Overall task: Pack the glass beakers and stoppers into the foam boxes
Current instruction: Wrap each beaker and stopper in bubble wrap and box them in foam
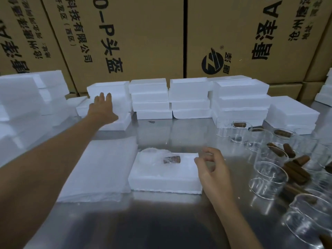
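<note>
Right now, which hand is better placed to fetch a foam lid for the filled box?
The left hand, probably: its straight fingers already lie on the foam stack at the back. The right hand hovers beside the filled box, holding nothing.

Two bare forearms in view, no sleeves reaching frame. Bare left hand (103, 109) and bare right hand (212, 169): no gloves, rings, watch or wristband seen. Nails short, unpainted. Rest of person was out of view.
</note>
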